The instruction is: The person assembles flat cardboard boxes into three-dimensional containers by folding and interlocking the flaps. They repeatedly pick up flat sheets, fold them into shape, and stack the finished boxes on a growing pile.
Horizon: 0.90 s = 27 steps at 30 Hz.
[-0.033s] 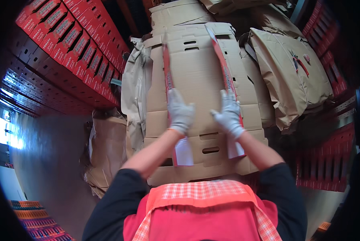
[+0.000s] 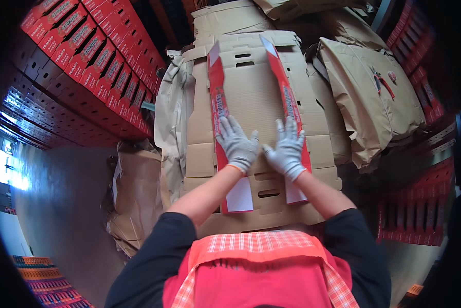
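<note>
the left hand (image 2: 236, 145), in a pale grey glove, lies palm down and nearly flat, its fingers a little apart and its thumb out toward the other hand; it grips nothing and rests on the left red strip (image 2: 217, 96). the right hand (image 2: 286, 151) is spread much the same way over the right red strip (image 2: 286, 91), pressing rather than grasping. both strips lie lengthwise, well apart, on a brown cardboard sheet (image 2: 252, 95) in front of the person. to the right, red-handled pliers (image 2: 383, 84) lie on a paper-wrapped bundle (image 2: 366, 113).
</note>
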Tool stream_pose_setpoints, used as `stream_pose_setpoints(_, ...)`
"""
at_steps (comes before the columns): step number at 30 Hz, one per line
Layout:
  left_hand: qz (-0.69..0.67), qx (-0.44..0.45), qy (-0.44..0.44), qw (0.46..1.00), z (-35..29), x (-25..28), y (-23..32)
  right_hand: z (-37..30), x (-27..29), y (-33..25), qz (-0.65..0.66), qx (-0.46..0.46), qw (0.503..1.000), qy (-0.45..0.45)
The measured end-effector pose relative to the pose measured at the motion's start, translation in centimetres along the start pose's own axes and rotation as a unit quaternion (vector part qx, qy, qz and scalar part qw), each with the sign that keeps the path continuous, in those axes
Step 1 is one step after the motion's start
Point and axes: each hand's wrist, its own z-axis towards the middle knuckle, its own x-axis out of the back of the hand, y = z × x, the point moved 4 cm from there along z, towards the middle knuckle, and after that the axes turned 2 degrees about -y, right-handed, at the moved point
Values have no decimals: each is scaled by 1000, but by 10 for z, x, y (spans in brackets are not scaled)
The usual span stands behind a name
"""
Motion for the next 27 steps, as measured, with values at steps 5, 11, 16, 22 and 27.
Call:
stream_pose_setpoints(5,-340,-187,77,918,-1,14,-68,8,41,61,419,154,883,142)
stream_pose_setpoints(11,3,-590,-81,804,-32,51,-177,-52,118,142,-223,478,837,149)
stream_pose_setpoints(16,-19,-509,-183,841,5,72,-126,-34,105,83,-24,421,907,3)
stream_pose_setpoints(22,-260,-323,2,910,23,127,-91,-37,166,30,130,431,847,281)
stream_pose_setpoints(27,-54,-444,-393,803,-68,130,-79,-107,148,-3,6,356,877,-322)
